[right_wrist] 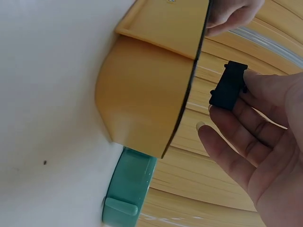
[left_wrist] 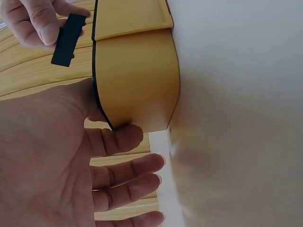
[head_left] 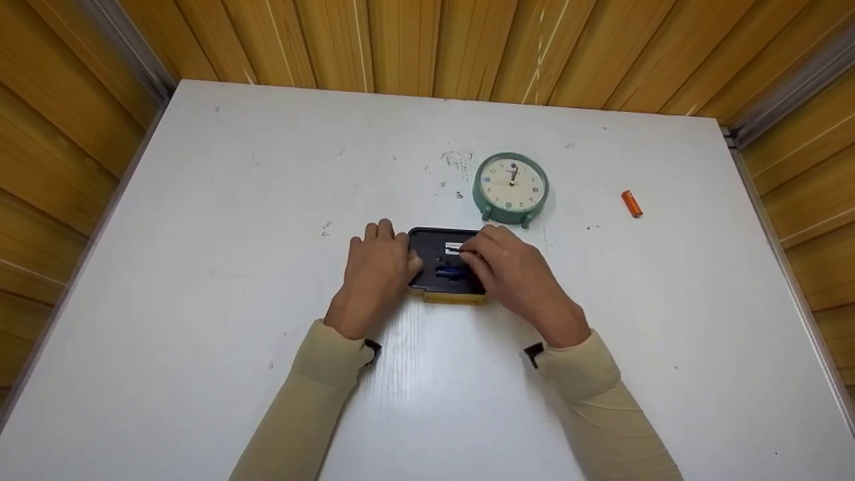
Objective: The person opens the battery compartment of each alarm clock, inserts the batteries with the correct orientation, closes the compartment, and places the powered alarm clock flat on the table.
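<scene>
A yellow device with a black back [head_left: 427,244] lies back-up on the white table; its front is hidden. My left hand [head_left: 377,270] grips its left edge, thumb at the black back and index finger against the yellow side [left_wrist: 137,80]. In an open slot in the back sits a blue battery [head_left: 449,272]. Over the device's right part, my right hand [head_left: 518,274] pinches a small black battery cover [right_wrist: 229,85] between thumb and fingers. The wrist views show this cover held apart from the back.
Just beyond the device, a round green clock [head_left: 511,184] lies face up. An orange battery [head_left: 631,204] is farther right on the table [head_left: 200,280]. Yellow wooden slat walls [head_left: 401,47] border the table's back and sides.
</scene>
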Demonstrator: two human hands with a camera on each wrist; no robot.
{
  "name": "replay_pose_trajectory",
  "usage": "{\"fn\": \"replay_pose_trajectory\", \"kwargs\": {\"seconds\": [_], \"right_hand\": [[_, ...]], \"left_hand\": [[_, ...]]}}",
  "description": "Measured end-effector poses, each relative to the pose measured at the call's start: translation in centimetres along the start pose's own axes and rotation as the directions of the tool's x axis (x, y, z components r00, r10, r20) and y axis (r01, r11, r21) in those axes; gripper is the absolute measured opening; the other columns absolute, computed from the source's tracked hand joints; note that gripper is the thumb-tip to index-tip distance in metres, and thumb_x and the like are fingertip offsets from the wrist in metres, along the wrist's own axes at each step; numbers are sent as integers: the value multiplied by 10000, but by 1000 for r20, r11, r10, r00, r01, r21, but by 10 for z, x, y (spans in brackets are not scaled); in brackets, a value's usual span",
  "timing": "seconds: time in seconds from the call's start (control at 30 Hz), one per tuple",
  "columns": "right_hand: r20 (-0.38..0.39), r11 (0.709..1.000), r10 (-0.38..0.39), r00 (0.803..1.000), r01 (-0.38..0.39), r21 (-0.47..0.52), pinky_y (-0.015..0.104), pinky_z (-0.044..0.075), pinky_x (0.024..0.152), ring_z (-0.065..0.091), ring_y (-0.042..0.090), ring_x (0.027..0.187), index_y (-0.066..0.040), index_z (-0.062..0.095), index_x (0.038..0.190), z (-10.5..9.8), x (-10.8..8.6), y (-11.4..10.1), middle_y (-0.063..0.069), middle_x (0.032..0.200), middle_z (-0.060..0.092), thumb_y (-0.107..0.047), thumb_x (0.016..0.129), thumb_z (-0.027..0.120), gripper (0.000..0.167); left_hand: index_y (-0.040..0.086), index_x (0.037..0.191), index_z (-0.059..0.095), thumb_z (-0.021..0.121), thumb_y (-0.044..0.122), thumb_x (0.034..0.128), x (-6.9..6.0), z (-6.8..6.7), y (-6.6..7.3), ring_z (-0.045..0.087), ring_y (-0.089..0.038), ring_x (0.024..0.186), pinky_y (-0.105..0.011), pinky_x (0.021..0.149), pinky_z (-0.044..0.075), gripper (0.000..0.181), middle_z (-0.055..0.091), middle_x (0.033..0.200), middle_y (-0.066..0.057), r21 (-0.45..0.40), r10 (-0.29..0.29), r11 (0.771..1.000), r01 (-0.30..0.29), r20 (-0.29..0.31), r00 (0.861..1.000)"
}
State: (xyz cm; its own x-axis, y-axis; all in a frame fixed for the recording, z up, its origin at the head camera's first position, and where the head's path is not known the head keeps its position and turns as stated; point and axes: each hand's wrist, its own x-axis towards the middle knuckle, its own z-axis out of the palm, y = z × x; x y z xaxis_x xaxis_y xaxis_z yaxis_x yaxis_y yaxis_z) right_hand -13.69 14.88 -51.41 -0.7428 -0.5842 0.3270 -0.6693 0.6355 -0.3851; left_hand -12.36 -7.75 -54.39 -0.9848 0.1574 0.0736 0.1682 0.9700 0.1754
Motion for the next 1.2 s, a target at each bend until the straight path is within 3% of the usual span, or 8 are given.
{"fn": "replay_pose_trajectory", "kwargs": {"seconds": [0.33, 0.8, 1.07, 1.2], "right_hand": [[28, 999, -25, 999, 26, -19, 436, 567, 841, 634, 239, 961, -61, 736, 1038, 5, -5, 6, 51, 1022, 676, -143, 1039, 710, 87], [31, 993, -95, 995, 97, -74, 430, 577, 840, 641, 249, 974, -38, 751, 1011, 10, -8, 6, 70, 1025, 668, -118, 995, 766, 82], [39, 991, -102, 994, 105, -88, 405, 586, 800, 632, 231, 918, -54, 793, 969, 14, -9, 3, 47, 953, 658, -115, 953, 816, 68], [10, 984, -149, 989, 150, -97, 388, 588, 773, 624, 222, 872, -68, 794, 941, 17, -9, 2, 36, 915, 639, -107, 930, 839, 61]], "left_hand": [[12, 993, 735, 601, 286, 1048, -2, 2, 1, 588, -337, 956, -492, 767, 531, 310, 601, 957, -161, 54, 8, 999, -5, -54, 999], [19, 970, 724, 592, 275, 1047, -3, 1, 0, 594, -337, 943, -491, 763, 530, 298, 617, 950, -163, 44, 21, 999, -18, -67, 998], [23, 955, 729, 606, 288, 1040, -3, 2, 0, 592, -326, 915, -484, 748, 533, 304, 618, 930, -153, 55, 33, 998, -28, -85, 996], [18, 959, 731, 615, 289, 1042, -3, 2, 0, 588, -323, 902, -482, 740, 536, 306, 612, 920, -155, 54, 40, 998, -36, -87, 995]]}}
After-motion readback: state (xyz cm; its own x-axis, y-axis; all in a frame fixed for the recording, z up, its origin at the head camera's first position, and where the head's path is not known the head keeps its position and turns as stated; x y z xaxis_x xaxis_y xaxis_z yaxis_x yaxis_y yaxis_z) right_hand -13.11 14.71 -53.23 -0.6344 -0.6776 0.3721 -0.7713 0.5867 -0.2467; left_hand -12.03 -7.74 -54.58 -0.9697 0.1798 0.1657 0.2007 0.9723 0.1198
